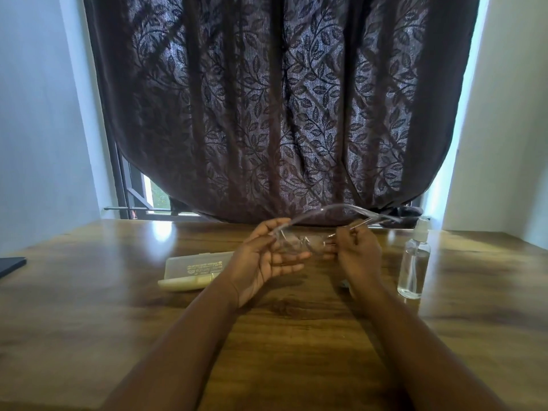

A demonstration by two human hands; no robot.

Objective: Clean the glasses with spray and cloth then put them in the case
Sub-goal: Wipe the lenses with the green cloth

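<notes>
Both my hands hold the glasses [299,244]: left hand [267,259] pinching one hinge, right hand [355,253] apparently the other. Light, fragile; avoid lenses.

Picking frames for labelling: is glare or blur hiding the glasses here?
Head view: backlit curtain, window glare on the table; the clear glasses nearly vanish between the hands, left hand, right hand; edges bow from wide-angle distortion.
</notes>
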